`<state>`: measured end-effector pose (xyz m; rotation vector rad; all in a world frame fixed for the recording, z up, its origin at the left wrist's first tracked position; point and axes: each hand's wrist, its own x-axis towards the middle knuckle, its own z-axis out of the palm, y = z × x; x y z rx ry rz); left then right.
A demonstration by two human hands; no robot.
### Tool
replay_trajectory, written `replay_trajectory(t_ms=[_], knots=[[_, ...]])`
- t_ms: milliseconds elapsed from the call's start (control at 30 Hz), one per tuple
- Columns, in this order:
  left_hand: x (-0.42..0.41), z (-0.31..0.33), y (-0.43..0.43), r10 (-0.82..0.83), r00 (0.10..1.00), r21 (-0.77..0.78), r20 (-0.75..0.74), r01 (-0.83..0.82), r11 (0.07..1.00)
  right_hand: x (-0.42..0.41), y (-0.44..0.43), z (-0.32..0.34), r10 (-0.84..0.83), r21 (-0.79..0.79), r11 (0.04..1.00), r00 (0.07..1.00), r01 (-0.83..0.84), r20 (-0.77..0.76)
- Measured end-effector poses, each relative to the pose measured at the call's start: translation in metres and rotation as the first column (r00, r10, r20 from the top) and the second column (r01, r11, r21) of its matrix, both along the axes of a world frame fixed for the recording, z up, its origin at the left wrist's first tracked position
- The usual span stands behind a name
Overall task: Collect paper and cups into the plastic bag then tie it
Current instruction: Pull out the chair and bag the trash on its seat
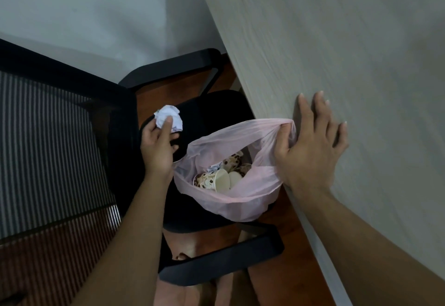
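A pink plastic bag [243, 199] hangs open beside the table edge, over a black chair seat. Inside it lie several paper cups [216, 180] with brown dots and a bit of crumpled paper. My right hand [310, 149] pinches the bag's rim between thumb and palm, its fingers spread flat on the table top. My left hand [159, 146] holds a crumpled white paper ball [169, 117] in its fingertips, up and to the left of the bag's mouth, above the chair seat.
A black office chair with a mesh back [48, 141] and armrests [221, 260] fills the left and centre. The light wooden table [349, 52] takes the right side. A brown floor [277, 281] and bare feet show below the chair.
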<state>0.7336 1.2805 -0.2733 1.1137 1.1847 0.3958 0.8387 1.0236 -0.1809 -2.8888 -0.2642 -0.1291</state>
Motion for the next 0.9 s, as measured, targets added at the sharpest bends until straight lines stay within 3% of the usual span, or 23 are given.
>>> replay_trajectory(t_ms=[100, 167, 267, 367, 500, 633, 700, 733, 833, 900], knots=[[-0.01, 0.051, -0.018, -0.093, 0.957, -0.167, 0.276, 0.143, 0.976, -0.001, 0.001, 0.001, -0.003, -0.001, 1.0, 1.0, 0.003, -0.004], [-0.016, 0.068, -0.034, -0.299, 0.894, -0.164, 0.334, 0.367, 0.916, -0.001, 0.001, 0.001, -0.004, -0.005, 1.0, 1.0, 0.004, -0.001], [-0.019, 0.066, -0.054, -0.645, 0.743, -0.098, 0.179, 0.666, 0.74, -0.001, 0.002, 0.001, -0.015, 0.004, 1.0, 1.0, 0.015, 0.012], [-0.015, 0.052, -0.068, -0.745, 0.665, -0.084, -0.052, 0.741, 0.667, -0.001, 0.001, 0.0, -0.015, 0.006, 1.0, 1.0, 0.015, 0.016], [-0.017, 0.033, -0.059, -0.743, 0.589, -0.04, -0.318, 0.774, 0.632, -0.002, 0.001, -0.001, -0.019, 0.014, 1.0, 1.0, 0.018, 0.021], [-0.027, 0.016, -0.043, -0.454, 0.786, 0.271, -0.421, 0.586, 0.764, -0.002, 0.001, -0.002, -0.024, 0.021, 1.0, 0.999, 0.023, 0.026], [-0.032, 0.004, -0.04, -0.291, 0.828, 0.396, -0.479, 0.5, 0.771, -0.002, 0.0, -0.003, -0.02, 0.021, 1.0, 1.0, 0.019, 0.018], [-0.035, -0.002, -0.039, -0.265, 0.797, 0.372, -0.542, 0.511, 0.775, -0.002, -0.001, -0.003, -0.018, 0.02, 1.0, 1.0, 0.017, 0.016], [-0.045, -0.024, -0.037, -0.395, 0.632, 0.047, -0.666, 0.565, 0.824, 0.0, -0.002, -0.005, -0.015, 0.023, 1.0, 1.0, 0.015, 0.012], [-0.052, -0.033, -0.037, -0.47, 0.628, -0.028, -0.62, 0.581, 0.813, 0.0, -0.003, -0.007, -0.018, 0.021, 1.0, 1.0, 0.018, 0.002]])
